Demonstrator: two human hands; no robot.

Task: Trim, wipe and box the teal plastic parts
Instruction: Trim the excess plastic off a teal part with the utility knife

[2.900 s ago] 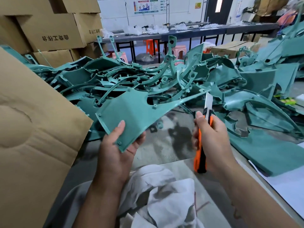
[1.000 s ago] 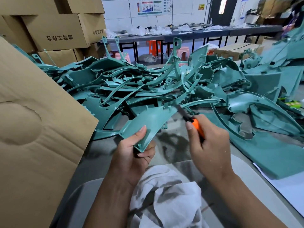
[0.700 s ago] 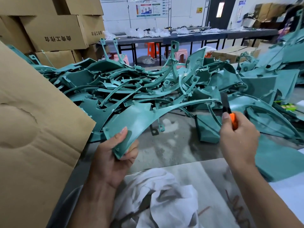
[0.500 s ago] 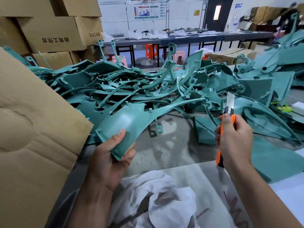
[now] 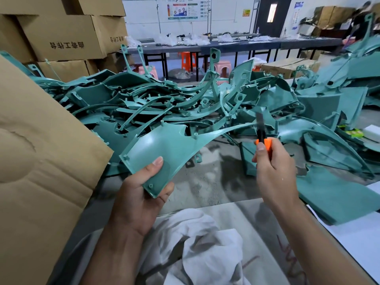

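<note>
My left hand (image 5: 141,194) grips the wide lower corner of a curved teal plastic part (image 5: 164,147), thumb on its inner face. The part's thin arm runs up and right toward the knife. My right hand (image 5: 273,169) holds an orange utility knife (image 5: 264,138), its blurred blade pointing up near the tip of that thin arm. A large heap of teal parts (image 5: 185,103) covers the table behind. A white cloth (image 5: 205,247) lies crumpled near me, below both hands.
A big open cardboard box flap (image 5: 41,171) rises at my left. Stacked cartons (image 5: 61,36) stand at the back left. Flat teal panels (image 5: 333,198) lie at right on white sheets. Long tables and stools stand in the background.
The knife tipped away from me and its blade moved left to the part's thin arm. My left hand turned the part so its inner face shows more.
</note>
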